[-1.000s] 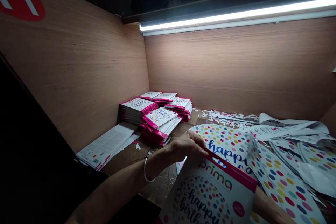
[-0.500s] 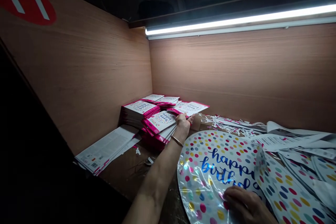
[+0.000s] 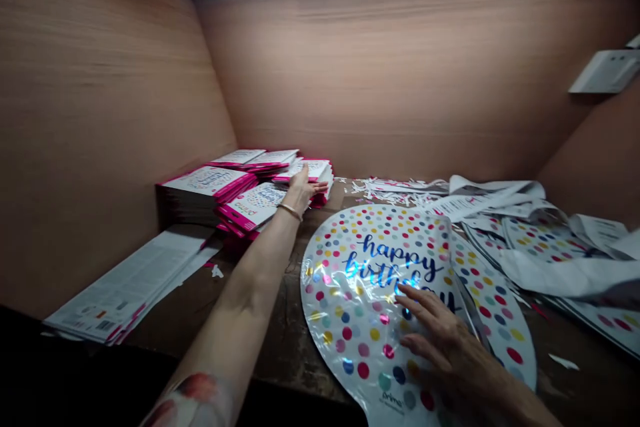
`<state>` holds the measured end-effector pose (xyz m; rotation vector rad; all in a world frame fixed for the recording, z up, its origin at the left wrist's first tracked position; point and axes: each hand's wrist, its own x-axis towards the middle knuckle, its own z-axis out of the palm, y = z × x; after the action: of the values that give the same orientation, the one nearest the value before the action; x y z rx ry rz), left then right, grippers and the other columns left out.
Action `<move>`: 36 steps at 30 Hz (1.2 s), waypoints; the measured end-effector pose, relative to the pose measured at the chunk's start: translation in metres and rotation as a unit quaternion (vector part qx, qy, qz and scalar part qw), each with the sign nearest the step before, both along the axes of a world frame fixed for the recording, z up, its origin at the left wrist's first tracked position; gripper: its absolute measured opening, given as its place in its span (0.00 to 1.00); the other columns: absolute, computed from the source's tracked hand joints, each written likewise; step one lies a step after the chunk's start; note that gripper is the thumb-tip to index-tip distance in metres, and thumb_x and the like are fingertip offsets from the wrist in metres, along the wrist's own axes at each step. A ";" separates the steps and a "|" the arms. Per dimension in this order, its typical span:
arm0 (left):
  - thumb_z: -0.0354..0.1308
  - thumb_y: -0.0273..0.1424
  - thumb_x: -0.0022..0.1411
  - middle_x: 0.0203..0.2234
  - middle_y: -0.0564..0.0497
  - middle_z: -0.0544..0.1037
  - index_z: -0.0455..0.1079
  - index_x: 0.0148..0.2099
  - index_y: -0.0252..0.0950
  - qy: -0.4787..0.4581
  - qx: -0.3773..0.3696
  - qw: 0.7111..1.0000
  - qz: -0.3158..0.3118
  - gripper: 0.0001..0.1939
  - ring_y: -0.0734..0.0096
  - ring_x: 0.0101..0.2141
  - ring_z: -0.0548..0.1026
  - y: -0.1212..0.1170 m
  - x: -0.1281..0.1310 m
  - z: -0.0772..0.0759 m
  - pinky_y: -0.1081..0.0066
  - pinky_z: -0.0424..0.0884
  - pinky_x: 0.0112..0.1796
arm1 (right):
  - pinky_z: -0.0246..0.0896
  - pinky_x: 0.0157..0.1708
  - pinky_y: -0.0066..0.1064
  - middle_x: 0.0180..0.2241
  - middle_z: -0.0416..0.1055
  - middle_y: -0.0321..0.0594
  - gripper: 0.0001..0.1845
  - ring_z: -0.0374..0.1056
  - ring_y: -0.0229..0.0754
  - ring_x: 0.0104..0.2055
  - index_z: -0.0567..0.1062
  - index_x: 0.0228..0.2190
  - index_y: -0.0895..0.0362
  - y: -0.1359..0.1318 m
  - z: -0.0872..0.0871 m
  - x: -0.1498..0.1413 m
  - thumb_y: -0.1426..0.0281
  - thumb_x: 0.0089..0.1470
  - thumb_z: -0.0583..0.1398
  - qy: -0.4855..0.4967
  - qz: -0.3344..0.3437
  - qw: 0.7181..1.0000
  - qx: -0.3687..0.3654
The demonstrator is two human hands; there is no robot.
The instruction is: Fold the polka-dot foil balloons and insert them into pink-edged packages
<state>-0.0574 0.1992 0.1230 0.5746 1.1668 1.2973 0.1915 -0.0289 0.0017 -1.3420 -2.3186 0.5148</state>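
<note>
Foil balloon (image 3: 350, 307) — wooden bench (image 3: 285, 340), plywood walls (image 3: 400, 80)

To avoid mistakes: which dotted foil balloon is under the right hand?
The shiny one with blue "happy birthday" lettering under the right hand; other dotted balloons lie beneath it or farther right.

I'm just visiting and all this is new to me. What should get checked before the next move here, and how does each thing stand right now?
Left hand at the stacked balloon packs: ok, open and touching them, nothing visibly gripped.
Right hand on the foil balloon: ok, fingers spread, resting on it.
Balloon's printed side up: ok, "happy birthday" faces upward.
Packs squared up: not ok, the top ones lie askew.
Paper offcuts off the balloon: ok, they lie beyond it.
Balloon's seal intact: cannot tell from this view.
</note>
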 end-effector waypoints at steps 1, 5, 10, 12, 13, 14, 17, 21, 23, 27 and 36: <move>0.52 0.37 0.64 0.43 0.44 0.71 0.62 0.52 0.32 0.024 0.005 1.000 -0.018 0.18 0.64 0.42 0.72 -0.014 0.004 -0.009 0.60 0.71 0.41 | 0.54 0.56 0.46 0.60 0.55 0.45 0.26 0.50 0.51 0.61 0.65 0.54 0.52 -0.007 0.000 0.007 0.62 0.54 0.57 -0.007 0.013 1.000 0.006; 0.70 0.27 0.43 0.41 0.45 0.75 0.70 0.43 0.33 0.136 0.069 0.972 -0.177 0.23 0.55 0.48 0.70 -0.111 0.020 -0.066 0.56 0.63 0.51 | 0.52 0.56 0.48 0.62 0.49 0.46 0.31 0.44 0.53 0.63 0.60 0.58 0.51 -0.036 -0.009 0.019 0.60 0.53 0.58 -0.018 0.041 0.999 0.004; 0.62 0.40 0.55 0.60 0.39 0.55 0.56 0.61 0.36 0.442 0.365 0.610 -0.546 0.35 0.51 0.62 0.48 -0.198 0.022 -0.122 0.48 0.33 0.59 | 0.58 0.52 0.44 0.53 0.64 0.46 0.19 0.57 0.51 0.55 0.72 0.47 0.52 -0.048 -0.027 0.005 0.64 0.52 0.61 0.036 0.030 0.998 0.033; 0.58 0.44 0.57 0.61 0.38 0.53 0.50 0.64 0.35 0.472 0.373 0.581 -0.549 0.38 0.53 0.62 0.46 -0.200 0.021 -0.127 0.49 0.33 0.59 | 0.63 0.45 0.38 0.43 0.70 0.45 0.11 0.64 0.46 0.46 0.75 0.40 0.53 -0.046 -0.029 -0.001 0.67 0.55 0.59 0.082 0.022 0.995 0.050; 0.58 0.45 0.57 0.62 0.38 0.52 0.49 0.64 0.35 0.475 0.373 0.576 -0.551 0.39 0.53 0.62 0.46 -0.198 0.020 -0.127 0.49 0.33 0.59 | 0.64 0.41 0.36 0.39 0.71 0.43 0.08 0.65 0.44 0.42 0.76 0.37 0.53 -0.044 -0.029 -0.003 0.68 0.56 0.57 0.098 0.018 0.994 0.052; 0.58 0.46 0.56 0.62 0.38 0.51 0.50 0.64 0.35 0.473 0.373 0.574 -0.555 0.39 0.52 0.62 0.45 -0.194 0.019 -0.125 0.48 0.32 0.59 | 0.64 0.39 0.35 0.36 0.71 0.42 0.08 0.65 0.42 0.39 0.76 0.34 0.54 -0.043 -0.028 -0.005 0.68 0.57 0.56 0.108 0.011 0.993 0.048; 0.61 0.46 0.53 0.61 0.38 0.52 0.56 0.61 0.36 0.445 0.372 0.573 -0.579 0.38 0.51 0.62 0.46 -0.183 0.017 -0.116 0.49 0.33 0.59 | 0.61 0.37 0.36 0.29 0.70 0.40 0.11 0.64 0.42 0.35 0.73 0.26 0.55 -0.034 -0.021 -0.008 0.68 0.57 0.54 0.128 -0.044 0.991 -0.003; 0.68 0.41 0.44 0.51 0.46 0.68 0.65 0.54 0.38 0.380 0.341 0.607 -0.609 0.34 0.54 0.52 0.65 -0.173 0.012 -0.100 0.62 0.58 0.53 | 0.58 0.28 0.31 0.23 0.68 0.36 0.14 0.63 0.39 0.28 0.68 0.23 0.56 -0.009 -0.006 -0.007 0.64 0.56 0.52 0.164 -0.139 0.968 -0.131; 0.64 0.39 0.50 0.35 0.53 0.74 0.71 0.44 0.35 0.374 0.312 0.651 -0.582 0.20 0.66 0.37 0.72 -0.167 0.011 -0.095 0.73 0.67 0.38 | 0.58 0.25 0.29 0.21 0.67 0.35 0.17 0.64 0.39 0.26 0.68 0.22 0.57 0.004 0.002 -0.003 0.61 0.56 0.51 0.180 -0.163 0.953 -0.180; 0.46 0.31 0.61 0.19 0.54 0.68 0.69 0.28 0.30 0.415 0.308 0.717 -0.469 0.15 0.76 0.24 0.67 -0.159 0.010 -0.101 0.78 0.62 0.27 | 0.64 0.40 0.34 0.40 0.73 0.43 0.20 0.68 0.46 0.43 0.71 0.44 0.56 -0.001 0.015 0.019 0.59 0.56 0.51 0.170 -0.098 0.970 -0.144; 0.49 0.26 0.58 0.51 0.38 0.69 0.68 0.45 0.31 0.497 0.499 0.578 -0.412 0.13 0.58 0.54 0.65 -0.173 -0.027 -0.128 0.61 0.62 0.52 | 0.52 0.54 0.47 0.52 0.66 0.46 0.28 0.61 0.51 0.54 0.63 0.56 0.54 -0.053 -0.042 0.092 0.75 0.53 0.52 -0.112 -0.021 0.967 0.226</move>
<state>-0.0846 0.0261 -0.0048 2.5996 0.5856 0.5642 0.2837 -0.0821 -0.0406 -1.2678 -2.3792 -0.1875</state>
